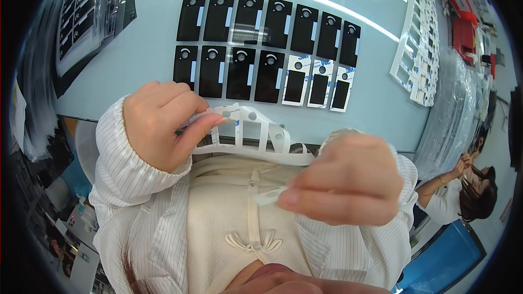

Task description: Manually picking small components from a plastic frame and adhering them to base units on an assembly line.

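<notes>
My left hand (160,125) pinches one end of a white die-cut backing strip (263,137) with rectangular openings and round holes. The strip curves in front of my chest, by the table's near edge. Between the closed fingers of my right hand (348,179) is a small whitish strip (268,198), blurred by motion. Beyond both hands, two rows of black rectangular panels (211,79) lie on the table, each with a round hole near the top. Three panels at the near row's right end carry white adhesive frames (294,64) with blue print around a dark middle.
Plastic-sheeted stacks of black panels (81,32) lie at the far left. At the right edge of the grey table (376,103) is a stack of white cut-out sheets (417,43). Clear plastic bags (452,109) hang beside it. Another person (452,196) sits farther right.
</notes>
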A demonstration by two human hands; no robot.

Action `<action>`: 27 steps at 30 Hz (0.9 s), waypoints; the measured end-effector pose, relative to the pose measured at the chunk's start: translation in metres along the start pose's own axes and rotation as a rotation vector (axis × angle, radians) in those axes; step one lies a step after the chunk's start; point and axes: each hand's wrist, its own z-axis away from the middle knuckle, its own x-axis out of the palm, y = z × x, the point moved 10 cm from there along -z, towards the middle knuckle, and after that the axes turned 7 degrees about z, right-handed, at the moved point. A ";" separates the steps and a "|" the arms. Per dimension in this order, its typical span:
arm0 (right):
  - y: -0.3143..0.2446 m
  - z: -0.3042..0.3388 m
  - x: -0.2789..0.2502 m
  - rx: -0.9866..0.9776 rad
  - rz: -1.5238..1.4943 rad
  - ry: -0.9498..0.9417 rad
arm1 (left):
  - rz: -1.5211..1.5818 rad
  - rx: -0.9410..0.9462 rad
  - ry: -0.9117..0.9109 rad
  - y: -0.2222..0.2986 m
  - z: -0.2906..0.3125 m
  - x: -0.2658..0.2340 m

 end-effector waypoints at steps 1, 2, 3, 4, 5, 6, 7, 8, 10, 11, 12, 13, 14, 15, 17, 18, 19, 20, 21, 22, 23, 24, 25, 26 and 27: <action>0.009 -0.003 -0.005 0.065 -0.054 0.014 | -0.028 0.032 0.005 0.002 0.002 0.000; 0.012 -0.008 -0.008 0.064 -0.060 0.011 | -0.056 0.064 0.010 0.003 0.004 0.001; 0.027 -0.013 -0.014 0.196 0.003 0.024 | -0.054 0.065 0.008 0.004 0.004 0.002; 0.042 -0.014 -0.019 0.328 0.065 0.037 | 0.004 0.140 -0.017 0.012 0.006 0.006; 0.048 -0.016 -0.019 0.329 0.062 0.036 | 0.060 0.214 -0.042 0.020 0.008 0.009; 0.068 -0.012 -0.016 0.458 0.032 0.015 | 0.066 0.215 -0.044 0.022 0.007 0.012; 0.086 -0.007 -0.012 0.587 0.000 -0.006 | 0.060 0.287 -0.072 0.031 0.008 0.019; 0.093 -0.006 -0.010 0.590 -0.001 -0.009 | 0.053 0.357 -0.099 0.039 0.012 0.025; 0.122 0.009 0.007 0.801 -0.195 -0.024 | 0.056 0.354 -0.147 0.037 0.016 0.035; 0.130 0.013 0.013 0.846 -0.244 -0.028 | 0.035 0.343 -0.133 0.036 0.017 0.036; 0.134 0.014 0.017 0.848 -0.245 -0.033 | 0.013 0.332 -0.117 0.035 0.016 0.035; 0.138 0.016 0.018 0.837 -0.254 0.008 | 0.016 0.328 -0.115 0.035 0.015 0.034; 0.140 0.017 0.017 0.826 -0.262 0.049 | 0.001 0.334 -0.124 0.036 0.015 0.034; 0.141 0.016 0.019 0.826 -0.270 0.042 | -0.019 0.333 -0.134 0.036 0.015 0.033; 0.142 0.017 0.019 0.838 -0.258 0.045 | -0.029 0.325 -0.135 0.035 0.014 0.032; 0.143 0.017 0.020 0.839 -0.264 0.040 | -0.040 0.327 -0.139 0.035 0.014 0.033; 0.143 0.017 0.021 0.840 -0.258 0.041 | -0.038 0.320 -0.141 0.034 0.014 0.032; 0.143 0.018 0.021 0.842 -0.252 0.042 | -0.044 0.324 -0.141 0.034 0.015 0.032; 0.143 0.017 0.020 0.845 -0.254 0.039 | -0.048 0.331 -0.141 0.034 0.014 0.032; 0.141 0.016 0.021 0.854 -0.216 -0.020 | -0.045 0.328 -0.142 0.034 0.014 0.033; 0.141 0.015 0.023 0.862 -0.179 -0.078 | -0.050 0.330 -0.143 0.033 0.014 0.033; 0.141 0.015 0.022 0.867 -0.178 -0.078 | -0.054 0.335 -0.144 0.034 0.013 0.033; 0.141 0.014 0.021 0.861 -0.169 -0.082 | -0.051 0.336 -0.147 0.034 0.013 0.033; 0.141 0.013 0.021 0.856 -0.160 -0.084 | -0.054 0.332 -0.148 0.034 0.013 0.033; 0.141 0.013 0.021 0.859 -0.162 -0.084 | -0.058 0.325 -0.151 0.034 0.013 0.033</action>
